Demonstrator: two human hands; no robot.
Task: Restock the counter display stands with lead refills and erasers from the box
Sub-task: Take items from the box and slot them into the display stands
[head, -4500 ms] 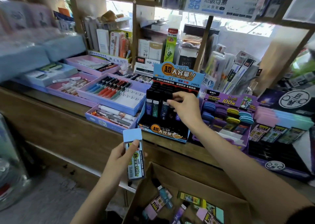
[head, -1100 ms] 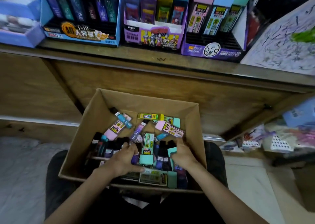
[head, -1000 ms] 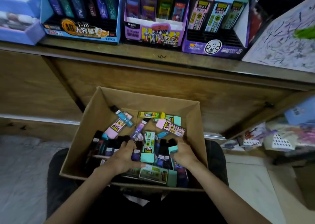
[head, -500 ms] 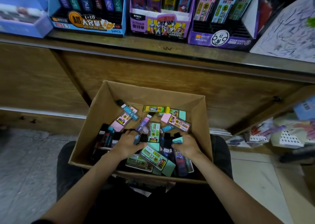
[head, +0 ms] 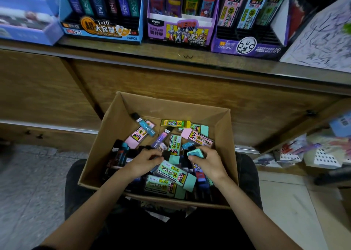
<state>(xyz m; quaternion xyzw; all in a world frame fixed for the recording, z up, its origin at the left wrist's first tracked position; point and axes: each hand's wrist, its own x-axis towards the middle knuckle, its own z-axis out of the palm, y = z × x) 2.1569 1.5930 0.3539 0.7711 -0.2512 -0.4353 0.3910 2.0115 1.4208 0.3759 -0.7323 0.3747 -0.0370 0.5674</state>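
A cardboard box (head: 121, 116) sits on my lap, full of mixed lead refill cases and erasers. My right hand (head: 208, 164) is inside it and pinches the end of a teal-capped refill case (head: 195, 152). My left hand (head: 143, 161) is also in the box, its fingers curled round a black lead refill (head: 166, 155) in the dark pile. On the counter above stand a blue refill display stand (head: 102, 32), a purple Ultraman stand (head: 178, 34) and a purple stand (head: 247, 47) with pastel-capped cases.
The wooden counter front (head: 171, 82) rises right behind the box. Loose teal cases (head: 174, 171) lie between my hands and a pink case (head: 136, 136) lies further back. Stationery packs (head: 313, 151) sit on a low shelf at right. A scribbled test sheet (head: 321, 38) covers the counter's right end.
Since I was placing refills in the blue stand, my view has dropped to the box. My hands have rummaged in it; the right hand now lifts a teal-capped case.
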